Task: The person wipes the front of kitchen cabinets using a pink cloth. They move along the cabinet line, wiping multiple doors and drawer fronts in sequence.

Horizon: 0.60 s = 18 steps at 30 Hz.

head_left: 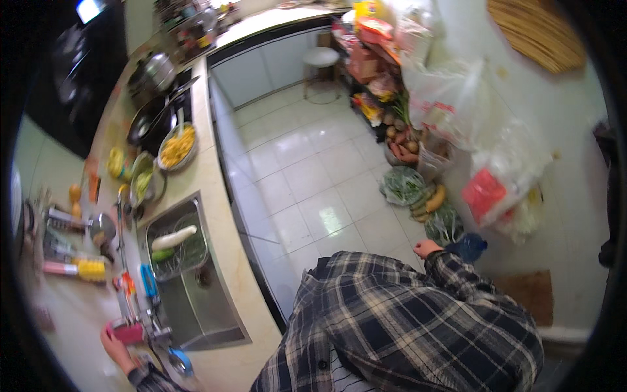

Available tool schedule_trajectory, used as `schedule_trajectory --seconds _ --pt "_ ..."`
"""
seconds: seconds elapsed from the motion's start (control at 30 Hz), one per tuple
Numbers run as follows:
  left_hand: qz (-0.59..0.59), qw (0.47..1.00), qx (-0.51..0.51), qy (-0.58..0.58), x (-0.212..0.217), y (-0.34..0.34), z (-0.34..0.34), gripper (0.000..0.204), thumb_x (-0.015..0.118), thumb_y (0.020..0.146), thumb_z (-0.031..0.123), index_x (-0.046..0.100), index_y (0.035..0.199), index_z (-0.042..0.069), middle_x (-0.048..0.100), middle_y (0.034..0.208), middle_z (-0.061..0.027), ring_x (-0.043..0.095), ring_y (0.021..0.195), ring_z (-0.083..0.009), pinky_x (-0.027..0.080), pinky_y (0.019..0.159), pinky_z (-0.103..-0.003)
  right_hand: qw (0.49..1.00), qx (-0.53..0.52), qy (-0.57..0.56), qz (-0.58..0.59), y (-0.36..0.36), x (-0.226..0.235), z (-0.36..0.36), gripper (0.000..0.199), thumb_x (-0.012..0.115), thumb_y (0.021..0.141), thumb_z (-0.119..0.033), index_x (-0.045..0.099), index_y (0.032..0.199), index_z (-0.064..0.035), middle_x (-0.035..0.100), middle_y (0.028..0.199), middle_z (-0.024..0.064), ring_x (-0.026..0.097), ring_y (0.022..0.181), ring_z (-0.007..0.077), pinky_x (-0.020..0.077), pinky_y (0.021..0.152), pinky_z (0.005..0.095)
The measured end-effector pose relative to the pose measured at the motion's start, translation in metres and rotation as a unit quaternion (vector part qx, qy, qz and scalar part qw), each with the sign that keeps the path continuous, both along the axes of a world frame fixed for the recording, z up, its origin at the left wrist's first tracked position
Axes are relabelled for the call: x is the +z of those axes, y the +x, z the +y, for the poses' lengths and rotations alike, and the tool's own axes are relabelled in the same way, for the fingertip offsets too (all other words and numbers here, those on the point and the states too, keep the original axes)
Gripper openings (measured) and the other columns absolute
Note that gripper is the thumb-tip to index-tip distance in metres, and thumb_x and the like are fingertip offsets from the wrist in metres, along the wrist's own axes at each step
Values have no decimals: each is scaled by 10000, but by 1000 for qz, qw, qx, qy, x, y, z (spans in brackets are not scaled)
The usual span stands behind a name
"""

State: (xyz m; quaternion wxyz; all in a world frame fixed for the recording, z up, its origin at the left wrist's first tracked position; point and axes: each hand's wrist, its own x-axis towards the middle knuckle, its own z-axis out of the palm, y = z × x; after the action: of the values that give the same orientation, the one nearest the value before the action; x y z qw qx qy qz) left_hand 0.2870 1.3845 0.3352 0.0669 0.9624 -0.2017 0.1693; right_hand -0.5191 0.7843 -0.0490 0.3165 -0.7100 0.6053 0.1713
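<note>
Holding pink rectangular object (pixel 129 334) | left hand (pixel 117 347): pinching its edge | right hand (pixel 428 248): cannot tell whether spread

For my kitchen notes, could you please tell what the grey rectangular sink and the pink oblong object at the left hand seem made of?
Grey rectangular sink: likely stainless steel, satin finish, judging by its soft metallic sheen. Pink oblong object at the left hand: perhaps plastic or cloth; blur hides its texture and finish.
</note>
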Motion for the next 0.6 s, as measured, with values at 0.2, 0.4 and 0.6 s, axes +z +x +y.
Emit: schedule_trajectory --seconds 0.2,0.4,0.6 --pt "-32 997 -69 -24 2 4 13 233 544 916 49 601 1139 10 619 1096 -156 587 1009 -283 450 942 -371 1000 -17 12 16 11 28 9 288 589 872 -294 722 967 -57 695 888 163 651 824 328 511 765 461" --pt "-144 974 -97 -145 -15 -23 -4 182 583 922 112 631 1010 -40 644 949 -242 613 836 -366 499 812 -422 1000 0 -4 3 16 32 18 282 596 875 -289 729 979 -63 700 933 167 646 862 356 507 782 486" --pt "-285 933 -126 -178 18 -19 -42 181 554 934 113 614 1022 -34 644 933 -249 619 830 -378 504 795 -433 998 -40 39 22 11 39 24 278 573 913 -276 704 1046 -70 679 1006 161 623 924 350 503 826 482"
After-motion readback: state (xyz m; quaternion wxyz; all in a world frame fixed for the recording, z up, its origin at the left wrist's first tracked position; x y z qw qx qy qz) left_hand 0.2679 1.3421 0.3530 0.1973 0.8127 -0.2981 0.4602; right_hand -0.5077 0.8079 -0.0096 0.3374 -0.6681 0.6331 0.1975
